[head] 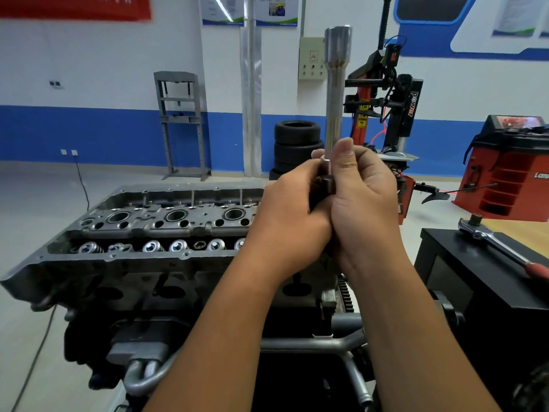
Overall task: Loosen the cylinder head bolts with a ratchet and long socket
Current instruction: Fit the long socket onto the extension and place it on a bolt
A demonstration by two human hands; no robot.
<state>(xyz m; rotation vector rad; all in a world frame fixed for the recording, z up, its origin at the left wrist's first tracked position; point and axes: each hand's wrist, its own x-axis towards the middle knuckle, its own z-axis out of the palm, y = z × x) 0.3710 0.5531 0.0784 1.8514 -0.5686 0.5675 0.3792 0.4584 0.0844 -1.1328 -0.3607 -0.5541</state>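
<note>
Long socket [335,93] upright, base pinched by left hand [285,212] and right hand [365,200]. Steel: stiff, likely heavy, slick; grip low. Ratchet [487,242] on black box's top edge.

2 hands [292,209], 1 long socket [335,93], 1 ratchet [499,248], 3 stacked tyres [297,144].

both hands hold a long socket upright

left hand [292,209] and right hand [364,200] grip the socket [335,93] base above the head [142,233]; ratchet [499,248] lies on the counter [481,281].
</note>
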